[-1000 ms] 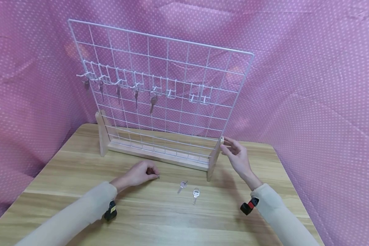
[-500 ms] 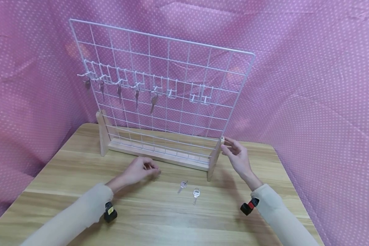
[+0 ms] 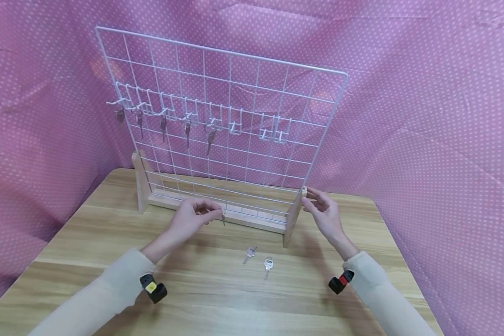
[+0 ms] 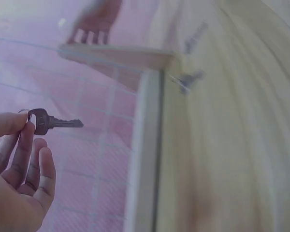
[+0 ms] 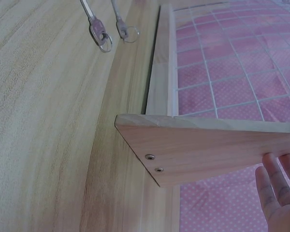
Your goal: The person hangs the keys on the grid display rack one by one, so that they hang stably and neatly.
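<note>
Between thumb and fingertips, my left hand (image 3: 193, 217) pinches a small metal key (image 4: 41, 122) by its ring end. The key's blade points down in the head view, just in front of the rack's wooden base bar. My right hand (image 3: 326, 217) rests its fingertips against the outer face of the wooden side panel (image 5: 198, 147) at the rack's right end. A white wire grid rack (image 3: 258, 86) stands upright on the wooden base, with a row of white hooks. Several keys hang from the left hooks, including one key (image 3: 211, 136) near the middle; three hooks further right carry none.
Two more keys lie flat on the wooden table (image 3: 218, 298) in front of the rack: one key (image 3: 249, 253) and, to its right, another key (image 3: 268, 265). Pink dotted cloth (image 3: 424, 116) hangs behind and at both sides.
My left hand has lifted the key off the table and moved up and slightly right towards the rack. The right hand stays at the side panel.
</note>
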Tool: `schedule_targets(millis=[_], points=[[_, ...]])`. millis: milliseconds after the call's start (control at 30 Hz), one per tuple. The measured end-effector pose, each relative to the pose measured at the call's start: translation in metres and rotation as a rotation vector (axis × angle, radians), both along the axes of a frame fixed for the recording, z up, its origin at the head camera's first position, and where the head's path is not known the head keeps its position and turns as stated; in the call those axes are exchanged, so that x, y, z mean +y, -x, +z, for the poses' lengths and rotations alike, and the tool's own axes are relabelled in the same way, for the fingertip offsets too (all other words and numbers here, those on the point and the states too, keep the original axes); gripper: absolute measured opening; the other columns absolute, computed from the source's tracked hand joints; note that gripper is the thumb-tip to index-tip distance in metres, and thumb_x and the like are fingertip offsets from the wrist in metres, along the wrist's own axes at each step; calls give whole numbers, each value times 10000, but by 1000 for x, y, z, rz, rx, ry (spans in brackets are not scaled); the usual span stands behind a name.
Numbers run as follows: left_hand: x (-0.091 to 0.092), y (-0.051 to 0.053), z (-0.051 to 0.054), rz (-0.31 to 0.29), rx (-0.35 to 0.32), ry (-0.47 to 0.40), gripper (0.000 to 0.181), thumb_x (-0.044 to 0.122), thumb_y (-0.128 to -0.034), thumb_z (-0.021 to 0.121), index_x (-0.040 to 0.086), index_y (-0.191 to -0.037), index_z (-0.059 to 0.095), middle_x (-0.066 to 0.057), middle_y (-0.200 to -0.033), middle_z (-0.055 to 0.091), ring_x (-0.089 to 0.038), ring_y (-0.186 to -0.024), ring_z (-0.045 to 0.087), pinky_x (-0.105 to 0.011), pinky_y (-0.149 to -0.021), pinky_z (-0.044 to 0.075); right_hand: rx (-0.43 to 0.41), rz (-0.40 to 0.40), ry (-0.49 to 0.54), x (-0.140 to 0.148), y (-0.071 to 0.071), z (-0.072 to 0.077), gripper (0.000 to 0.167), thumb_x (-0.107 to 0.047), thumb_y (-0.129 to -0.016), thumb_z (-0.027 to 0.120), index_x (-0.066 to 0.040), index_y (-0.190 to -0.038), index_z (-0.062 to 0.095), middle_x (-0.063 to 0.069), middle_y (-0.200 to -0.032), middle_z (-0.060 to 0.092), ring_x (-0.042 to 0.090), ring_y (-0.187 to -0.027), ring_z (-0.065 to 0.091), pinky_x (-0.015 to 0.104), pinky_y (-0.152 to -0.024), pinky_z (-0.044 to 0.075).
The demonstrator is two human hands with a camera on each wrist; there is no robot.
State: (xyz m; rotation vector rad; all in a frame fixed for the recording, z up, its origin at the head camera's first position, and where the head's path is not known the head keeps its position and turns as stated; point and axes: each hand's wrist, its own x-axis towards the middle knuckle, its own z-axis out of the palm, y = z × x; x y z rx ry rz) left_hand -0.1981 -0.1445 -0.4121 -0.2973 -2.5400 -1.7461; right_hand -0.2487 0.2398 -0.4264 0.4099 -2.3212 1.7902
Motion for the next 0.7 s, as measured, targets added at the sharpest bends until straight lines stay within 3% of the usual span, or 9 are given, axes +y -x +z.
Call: schedule_targets(millis=[100,200,433,700], points=[[4,-3,18,10,7,-22,211,238,-958,795,52,-1056,776,-89,-921,763,-103,-737,629,-194,-633,554,-2,4,1,0,0,0,445,-125,-1062,637,38,-1466,544,204,-1357,644,-35,-1008,708,238,-921,648],[8,-5,35,11,14,-46,230,247,-966,787,39,-1064,774,-110,-925,753,-102,-766,646,-228,-683,607,-1,8,2,0,-1,0,445,-121,-1063,633,38,-1468,540,235,-1371,637,-37,-1008,708,235,-918,648],[15,-8,77,21,81,-153,234,224,-980,775,17,-1088,760,74,-889,745,-114,-805,683,-228,-730,631,-11,9,9,0,0,1,441,-101,-1065,622,45,-1471,535,327,-1402,604,-50,-998,699,213,-920,639],[21,-8,127,42,170,-234,190,184,-967,787,18,-1059,770,159,-860,755,-87,-762,679,-213,-720,629,18,5,9,0,0,-1,430,-100,-1061,630,57,-1453,549,234,-1343,654,-41,-994,711,254,-914,655]])
